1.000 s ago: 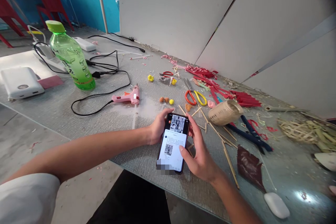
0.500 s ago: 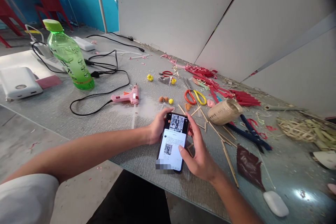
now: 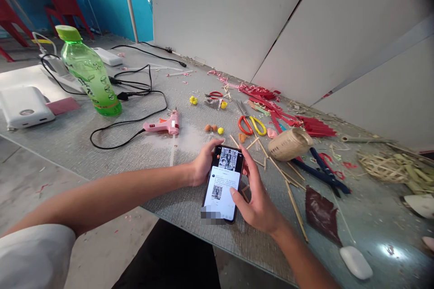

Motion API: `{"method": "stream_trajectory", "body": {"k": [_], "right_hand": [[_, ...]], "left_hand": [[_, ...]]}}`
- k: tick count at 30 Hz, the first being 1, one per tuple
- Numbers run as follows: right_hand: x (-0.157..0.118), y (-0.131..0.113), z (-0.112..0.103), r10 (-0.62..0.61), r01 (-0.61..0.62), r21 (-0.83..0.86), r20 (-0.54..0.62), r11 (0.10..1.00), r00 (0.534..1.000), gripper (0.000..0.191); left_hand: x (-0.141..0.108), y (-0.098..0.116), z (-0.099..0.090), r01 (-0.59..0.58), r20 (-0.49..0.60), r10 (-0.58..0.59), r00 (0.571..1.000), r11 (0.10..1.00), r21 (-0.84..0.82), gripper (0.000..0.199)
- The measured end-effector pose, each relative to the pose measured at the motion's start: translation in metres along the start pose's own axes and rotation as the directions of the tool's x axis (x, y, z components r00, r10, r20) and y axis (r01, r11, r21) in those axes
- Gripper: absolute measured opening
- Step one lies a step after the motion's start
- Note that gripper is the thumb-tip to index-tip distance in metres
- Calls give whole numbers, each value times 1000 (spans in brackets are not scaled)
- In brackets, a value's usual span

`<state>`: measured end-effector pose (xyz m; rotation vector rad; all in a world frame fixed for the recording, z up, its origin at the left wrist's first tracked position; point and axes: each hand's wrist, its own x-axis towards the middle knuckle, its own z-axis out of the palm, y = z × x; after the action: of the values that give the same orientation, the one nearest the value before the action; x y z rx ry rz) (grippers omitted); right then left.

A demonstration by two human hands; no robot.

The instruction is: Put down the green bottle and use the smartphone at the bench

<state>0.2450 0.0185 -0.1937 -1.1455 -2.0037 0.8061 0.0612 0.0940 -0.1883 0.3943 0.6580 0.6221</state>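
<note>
A black smartphone [image 3: 224,183] with a lit screen lies near the front edge of the grey table [image 3: 61,135]. My left hand [image 3: 202,162] grips its left side, fingers curled over the top corner. My right hand [image 3: 256,196] holds its right side, with the thumb resting on the screen. Thin bamboo sticks [image 3: 291,198] lie just right of the phone. A small woven basket [image 3: 290,144] rests on its side beyond my right hand.
A pink glue gun [image 3: 162,125] with a black cable lies left of the phone, a green bottle [image 3: 90,72] and white power bank [image 3: 25,107] farther left. Orange-yellow scissors [image 3: 251,124], red paper scraps [image 3: 288,115], blue pliers [image 3: 322,174], bamboo strips [image 3: 389,167] and a white case [image 3: 356,263] lie right.
The view shifted very slightly. Both hands and the phone stay where they were.
</note>
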Motion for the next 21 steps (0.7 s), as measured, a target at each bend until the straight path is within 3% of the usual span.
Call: {"method": "stream_trajectory", "body": {"k": [21], "right_hand": [[2, -3, 3, 20, -20, -9, -30, 1000, 999, 86]], "left_hand": [[2, -1, -2, -31, 51, 30, 998, 999, 12, 65]]}}
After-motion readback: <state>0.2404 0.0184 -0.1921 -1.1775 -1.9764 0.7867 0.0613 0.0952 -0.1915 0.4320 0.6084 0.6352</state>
